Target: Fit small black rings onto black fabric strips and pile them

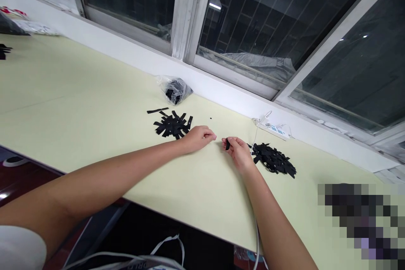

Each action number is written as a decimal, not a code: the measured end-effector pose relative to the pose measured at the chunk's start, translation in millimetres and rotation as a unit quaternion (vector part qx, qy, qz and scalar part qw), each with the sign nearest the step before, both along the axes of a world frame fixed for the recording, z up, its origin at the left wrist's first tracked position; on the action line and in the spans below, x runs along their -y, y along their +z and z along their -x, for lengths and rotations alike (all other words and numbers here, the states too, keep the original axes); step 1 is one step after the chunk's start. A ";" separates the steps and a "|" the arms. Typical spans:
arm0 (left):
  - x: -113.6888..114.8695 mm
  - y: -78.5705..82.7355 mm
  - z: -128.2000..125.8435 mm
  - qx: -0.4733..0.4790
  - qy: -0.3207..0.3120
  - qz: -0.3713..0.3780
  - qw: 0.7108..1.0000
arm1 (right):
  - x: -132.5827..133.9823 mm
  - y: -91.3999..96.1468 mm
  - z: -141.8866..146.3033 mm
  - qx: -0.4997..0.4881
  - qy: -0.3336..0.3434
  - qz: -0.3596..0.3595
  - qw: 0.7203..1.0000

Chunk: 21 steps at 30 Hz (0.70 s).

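**Fingers pinch one strip between two piles**

Head view. Right fingers [232, 141] are pressed together on a small black strip [227, 144], thumb and forefinger pinching it at its upper end. The right hand [239, 152] is just above the table [79, 101]. The strip hangs at the fingertips, in the gap between the two hands.

Left hand [198, 137] lies knuckles up, with the fingers [210, 136] curled and the tips drawn in, pointing at the strip and close to it but not touching. They may pinch something tiny; too small to tell.

Left pile [173, 125] of black strips is fanned out flat, touching the back of the left hand. Right pile [274, 159] is a looser heap just behind the right hand. A clear bag [175, 88] with more black pieces sits by the wall beyond the left pile, and a socket strip [275, 128] lies beyond the right pile.

Step, as I judge it: one strip singled out and held up between the hands, mid-handling. The next move calls for the left fingertips to close the small gap and take the free end, while the pinch stays firm on a thin, floppy piece.
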State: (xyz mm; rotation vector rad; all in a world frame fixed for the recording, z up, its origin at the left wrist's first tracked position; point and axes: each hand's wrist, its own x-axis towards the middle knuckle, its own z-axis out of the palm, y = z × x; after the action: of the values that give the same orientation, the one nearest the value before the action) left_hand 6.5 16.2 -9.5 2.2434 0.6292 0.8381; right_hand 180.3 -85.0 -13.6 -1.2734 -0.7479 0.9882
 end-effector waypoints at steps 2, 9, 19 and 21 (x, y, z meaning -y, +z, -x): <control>2.6 -3.6 -0.3 -0.043 -0.039 0.007 0.998 | 0.4 0.3 -3.6 -0.010 -0.020 -0.003 1.000; 5.1 -8.5 -0.3 -0.079 -0.078 -0.006 0.994 | 0.2 -0.4 -2.1 0.000 -0.020 -0.007 1.000; -0.5 -9.5 0.3 -0.109 -0.046 -0.050 0.992 | 0.2 -0.5 -1.9 0.039 -0.003 0.004 0.999; -1.5 -9.4 0.8 -0.101 -0.036 -0.046 0.993 | -0.2 -1.2 -2.1 0.044 -0.001 0.005 0.999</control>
State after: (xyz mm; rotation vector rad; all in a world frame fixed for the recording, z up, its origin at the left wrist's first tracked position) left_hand 5.7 17.7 -18.9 2.4394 0.6076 0.6212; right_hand 182.4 -84.7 -14.8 -1.3342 -0.8096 0.9397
